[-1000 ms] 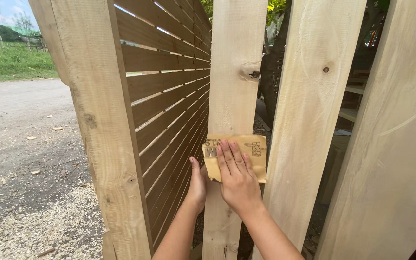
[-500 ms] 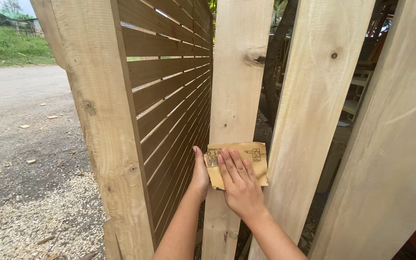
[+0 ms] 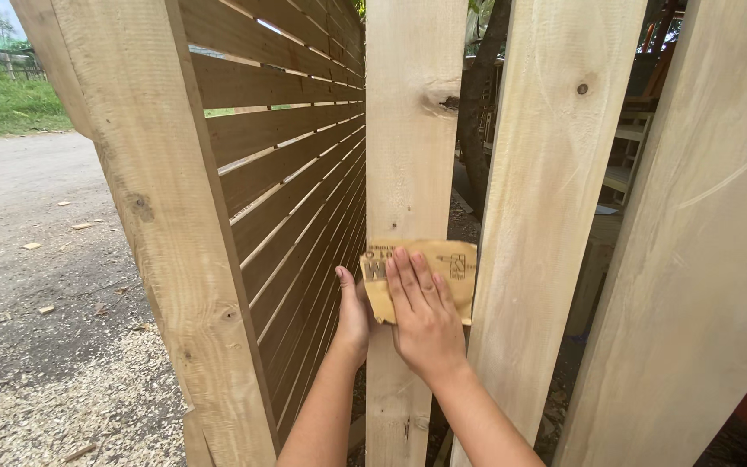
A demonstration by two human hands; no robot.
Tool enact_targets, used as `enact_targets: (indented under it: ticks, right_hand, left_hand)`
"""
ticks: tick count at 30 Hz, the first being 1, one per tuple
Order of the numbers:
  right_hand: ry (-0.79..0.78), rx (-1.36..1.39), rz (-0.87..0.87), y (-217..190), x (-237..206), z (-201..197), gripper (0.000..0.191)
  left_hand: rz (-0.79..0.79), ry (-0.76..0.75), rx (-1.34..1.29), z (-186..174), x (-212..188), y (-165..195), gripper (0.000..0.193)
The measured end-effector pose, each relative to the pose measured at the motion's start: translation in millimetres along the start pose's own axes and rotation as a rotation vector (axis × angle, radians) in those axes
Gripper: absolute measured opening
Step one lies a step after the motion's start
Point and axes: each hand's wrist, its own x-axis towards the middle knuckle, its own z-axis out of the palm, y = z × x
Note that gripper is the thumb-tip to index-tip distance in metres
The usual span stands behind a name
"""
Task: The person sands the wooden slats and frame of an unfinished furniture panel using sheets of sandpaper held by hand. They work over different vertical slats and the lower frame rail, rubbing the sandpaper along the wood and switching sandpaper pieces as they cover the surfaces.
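A tan sheet of sandpaper [image 3: 453,265] lies flat against an upright pale wooden plank [image 3: 412,156]. My right hand [image 3: 423,316] presses on it with fingers spread and pointing up. My left hand [image 3: 352,316] grips the plank's left edge just beside the sandpaper, thumb up along the edge. A knot [image 3: 443,99] marks the plank higher up.
A slatted wooden panel [image 3: 291,164] with a thick post [image 3: 175,225] stands at left. Two more leaning planks, one in the middle right [image 3: 546,199] and one at the far right [image 3: 711,251], stand beside it. Sawdust and wood chips [image 3: 54,398] cover the gravel ground. A tree trunk [image 3: 482,104] is behind.
Both hands and the sandpaper have slid slightly down the plank. The view has shifted a little.
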Motion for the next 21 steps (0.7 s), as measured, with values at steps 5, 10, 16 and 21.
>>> enact_targets:
  ticks: [5,10,16,21]
  right_hand:
    - [0.007,0.050,-0.066,3,-4,-12,0.061]
    - [0.064,0.106,0.041,0,139,-30,0.067]
    - [0.036,0.101,0.005,-7,35,-18,0.065]
    - [0.023,0.092,-0.006,-2,8,-20,0.059]
  left_hand:
    - [-0.043,0.107,0.064,3,1,-2,0.108]
    - [-0.045,0.108,0.155,2,-2,0,0.118]
    - [-0.078,0.108,0.085,1,-2,-2,0.118]
    - [-0.066,0.140,0.080,3,-3,-2,0.114]
